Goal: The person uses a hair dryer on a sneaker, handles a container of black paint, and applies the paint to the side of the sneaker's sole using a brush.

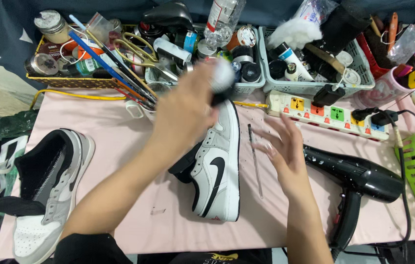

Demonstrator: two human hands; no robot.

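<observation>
White sneaker [217,166] lying on pink table [134,122]; left hand [188,110] gripping, perhaps, blurred bottle [222,80], needing steadier hold; right hand [283,146] hovering open, empty.

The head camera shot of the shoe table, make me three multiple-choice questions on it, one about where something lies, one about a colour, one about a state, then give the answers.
1. Where does the hair dryer lie?
A. to the right of the middle sneaker
B. inside the green basket
C. on top of the grey sneaker

2. What colour is the cloth that covers the table?
A. blue
B. pink
C. yellow

3. How is the right hand?
A. closed around the hair dryer
B. gripping a brush
C. open, fingers spread, holding nothing

Answers: 1 A, the black dryer rests on the cloth right of the white and black shoe. 2 B, the cloth shows pale pink all round the shoes. 3 C, the fingers are spread beside the shoe, while the left hand reaches over it, holding a blurred white thing.
</observation>
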